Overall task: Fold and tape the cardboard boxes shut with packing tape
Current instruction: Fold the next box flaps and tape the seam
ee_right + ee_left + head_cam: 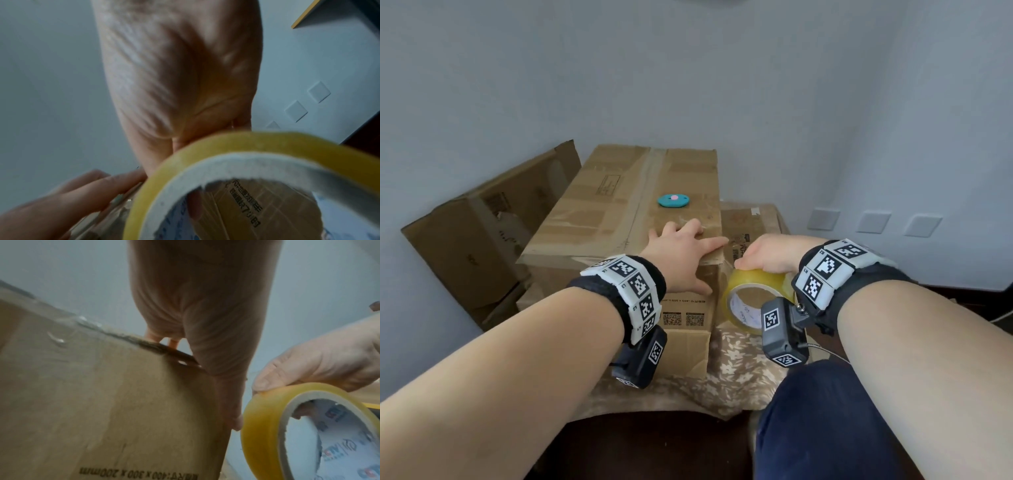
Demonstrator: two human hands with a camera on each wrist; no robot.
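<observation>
A closed cardboard box (616, 205) lies in front of me, with old tape along its top seam. My left hand (685, 250) lies flat on the box's near right corner, fingers spread over the top and thumb down the front face (102, 402). Just right of that corner my right hand (767, 255) grips a yellowish roll of packing tape (753, 298) from above, thumb on the rim and a finger inside the core (236, 162). In the left wrist view the tape roll (277, 426) hangs beside the box's edge, close to my left thumb.
A teal disc with a pink spot (673, 200) rests on the box top. A smaller carton (750, 226) stands behind the tape roll. An open box (482, 222) leans against the wall at the left. Everything sits on a floral cloth (739, 373). My knee (822, 421) is at lower right.
</observation>
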